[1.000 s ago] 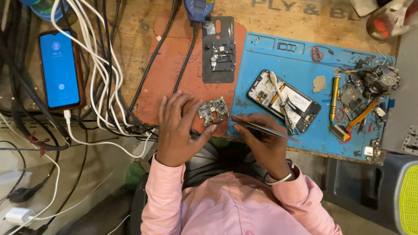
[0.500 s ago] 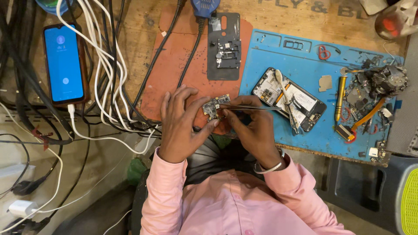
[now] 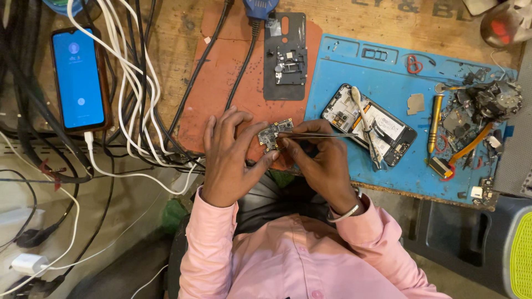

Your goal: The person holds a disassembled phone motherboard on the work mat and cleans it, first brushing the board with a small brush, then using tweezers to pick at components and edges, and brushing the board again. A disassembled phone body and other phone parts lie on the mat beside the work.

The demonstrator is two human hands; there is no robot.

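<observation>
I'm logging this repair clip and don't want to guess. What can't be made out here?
- Head view: the tweezers' tip on the small circuit board is too small to tell what it grips.
- The board's underside is hidden by the left hand.
- The right hand covers the mat edge beneath it.
- The red object at top right is blurred and cut off.

A small circuit board (image 3: 274, 133), irregular in outline with dark chips and pale metal parts, sits tilted between the fingertips of the left hand (image 3: 230, 158). Thin metal tweezers (image 3: 316, 134), held level in the right hand (image 3: 321, 160), seemingly touch its right edge.
</observation>
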